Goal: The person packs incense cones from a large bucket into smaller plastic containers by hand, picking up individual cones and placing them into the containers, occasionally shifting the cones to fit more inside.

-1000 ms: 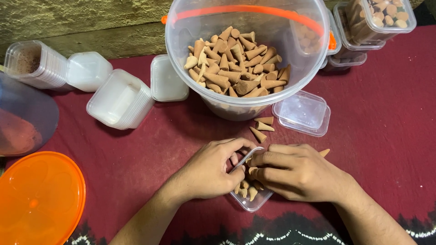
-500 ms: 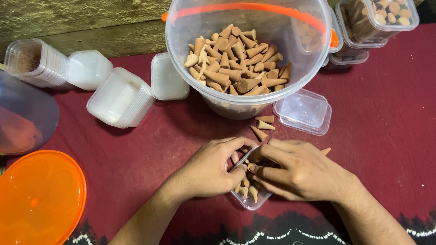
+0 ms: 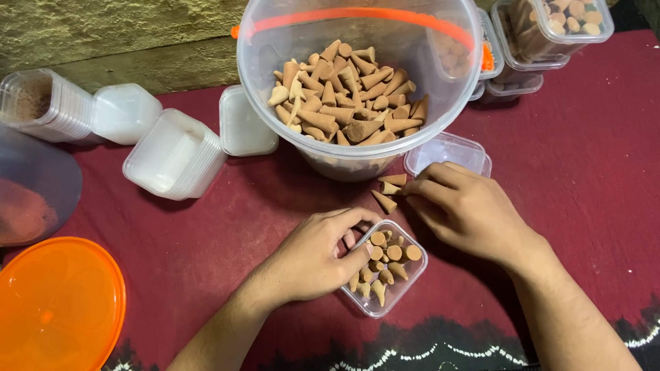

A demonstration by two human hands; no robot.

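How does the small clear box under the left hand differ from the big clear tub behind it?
The small box is shallow and squarish; the big tub is deep, round, with an orange band at its rim. The small box holds a few cones, the left hand steadying it; the big tub holds a heap, untouched. Both are clear plastic, lidless, holding tan cones.

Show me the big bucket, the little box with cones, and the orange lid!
Bucket (image 3: 457,103), head view, on its clear right wall.
Box (image 3: 375,308), head view, on its near rim.
Orange lid (image 3: 58,302), head view, on its flat top.
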